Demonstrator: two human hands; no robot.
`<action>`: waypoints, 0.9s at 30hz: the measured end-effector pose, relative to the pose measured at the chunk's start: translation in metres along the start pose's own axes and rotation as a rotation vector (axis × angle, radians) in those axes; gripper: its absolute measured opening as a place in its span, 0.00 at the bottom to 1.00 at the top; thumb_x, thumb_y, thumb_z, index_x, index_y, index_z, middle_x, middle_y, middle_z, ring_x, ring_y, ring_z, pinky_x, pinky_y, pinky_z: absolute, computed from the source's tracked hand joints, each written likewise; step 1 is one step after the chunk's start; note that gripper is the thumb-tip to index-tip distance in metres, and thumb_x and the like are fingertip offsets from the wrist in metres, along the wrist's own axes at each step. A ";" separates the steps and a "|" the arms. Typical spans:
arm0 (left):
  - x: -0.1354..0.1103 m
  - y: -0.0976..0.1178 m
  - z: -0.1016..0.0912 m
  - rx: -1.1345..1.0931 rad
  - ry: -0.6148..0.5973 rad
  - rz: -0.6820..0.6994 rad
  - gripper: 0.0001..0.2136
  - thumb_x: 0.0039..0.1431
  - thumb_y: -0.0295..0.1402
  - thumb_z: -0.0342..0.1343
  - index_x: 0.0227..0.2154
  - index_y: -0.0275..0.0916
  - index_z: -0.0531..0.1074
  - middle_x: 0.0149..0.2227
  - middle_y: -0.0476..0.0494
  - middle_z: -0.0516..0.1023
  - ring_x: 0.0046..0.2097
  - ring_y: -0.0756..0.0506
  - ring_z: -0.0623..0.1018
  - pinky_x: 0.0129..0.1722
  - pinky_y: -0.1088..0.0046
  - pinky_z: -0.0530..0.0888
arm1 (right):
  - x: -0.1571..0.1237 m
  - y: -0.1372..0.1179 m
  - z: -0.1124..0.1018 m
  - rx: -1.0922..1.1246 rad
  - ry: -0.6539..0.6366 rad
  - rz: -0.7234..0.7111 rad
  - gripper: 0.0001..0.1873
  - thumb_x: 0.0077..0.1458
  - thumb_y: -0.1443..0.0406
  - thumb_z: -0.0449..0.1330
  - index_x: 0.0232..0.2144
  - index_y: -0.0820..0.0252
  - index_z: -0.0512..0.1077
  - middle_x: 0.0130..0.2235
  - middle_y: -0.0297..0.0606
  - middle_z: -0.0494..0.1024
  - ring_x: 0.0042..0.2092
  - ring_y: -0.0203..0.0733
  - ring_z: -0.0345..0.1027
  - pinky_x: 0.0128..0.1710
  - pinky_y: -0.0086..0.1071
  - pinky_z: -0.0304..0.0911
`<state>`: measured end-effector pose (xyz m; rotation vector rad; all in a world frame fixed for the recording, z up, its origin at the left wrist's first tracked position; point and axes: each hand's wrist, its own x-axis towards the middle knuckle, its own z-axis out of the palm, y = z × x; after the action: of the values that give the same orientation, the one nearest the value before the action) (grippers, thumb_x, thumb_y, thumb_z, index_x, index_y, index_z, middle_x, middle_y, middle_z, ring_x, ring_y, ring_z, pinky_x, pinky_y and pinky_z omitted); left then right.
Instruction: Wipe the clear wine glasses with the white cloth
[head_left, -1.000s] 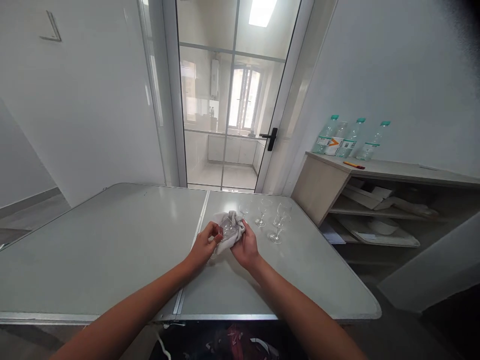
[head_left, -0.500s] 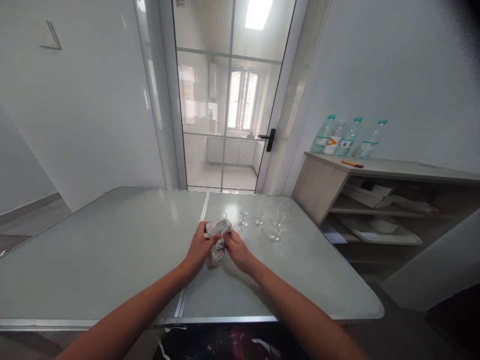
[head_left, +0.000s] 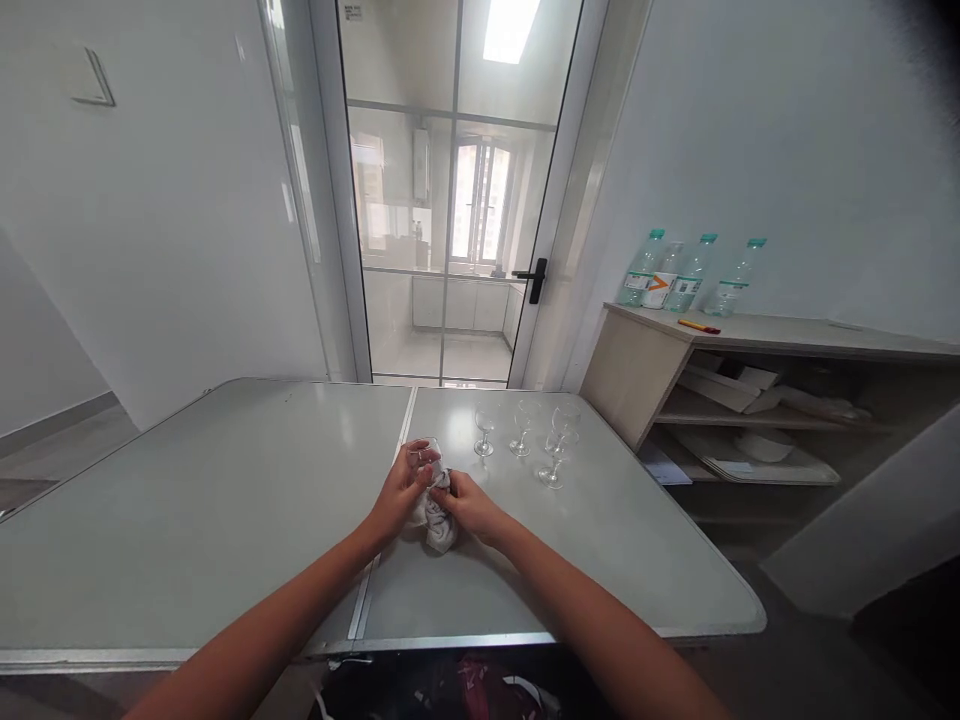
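My left hand (head_left: 400,489) is closed around the bowl of a clear stemmed glass (head_left: 424,455), held upright over the grey table (head_left: 225,480). My right hand (head_left: 466,503) grips a grey cloth (head_left: 439,518) bunched around the lower part of that glass. The stem and foot are hidden by the cloth and my fingers. Beyond my hands several more small stemmed glasses (head_left: 525,430) stand upright on the table.
A glass door with a black handle (head_left: 534,279) is behind the table. To the right stands a wooden shelf unit (head_left: 750,380) with three plastic water bottles (head_left: 690,272) and a marker on top. A seam runs down the table's middle.
The cloth, first wrapped over the glass, has slid down below its bowl. My hands have drawn closer together and slightly toward me, with the glass now upright in my left hand.
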<state>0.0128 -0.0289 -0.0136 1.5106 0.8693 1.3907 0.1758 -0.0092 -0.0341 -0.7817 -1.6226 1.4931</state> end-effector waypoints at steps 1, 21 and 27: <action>0.000 0.000 0.000 -0.041 -0.010 -0.011 0.24 0.62 0.48 0.58 0.55 0.41 0.64 0.50 0.37 0.75 0.54 0.39 0.75 0.53 0.61 0.72 | -0.001 -0.002 0.001 0.053 -0.042 0.024 0.25 0.49 0.47 0.69 0.37 0.60 0.72 0.33 0.34 0.75 0.36 0.40 0.67 0.38 0.33 0.63; -0.008 0.011 -0.002 -0.126 0.009 0.243 0.25 0.63 0.42 0.60 0.59 0.42 0.62 0.55 0.35 0.70 0.58 0.38 0.71 0.55 0.61 0.66 | -0.007 -0.015 0.003 -0.299 -0.013 -0.186 0.09 0.59 0.59 0.60 0.33 0.59 0.68 0.30 0.33 0.71 0.31 0.37 0.61 0.34 0.31 0.58; -0.006 0.012 0.000 -0.470 -0.133 0.038 0.25 0.63 0.47 0.58 0.58 0.39 0.67 0.52 0.34 0.74 0.52 0.38 0.75 0.55 0.55 0.69 | -0.006 -0.009 -0.010 0.282 -0.167 0.108 0.23 0.45 0.49 0.72 0.32 0.61 0.72 0.29 0.34 0.71 0.30 0.36 0.62 0.32 0.31 0.60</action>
<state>0.0109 -0.0392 -0.0048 1.2412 0.3939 1.3852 0.1881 -0.0103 -0.0260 -0.6071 -1.4623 1.8583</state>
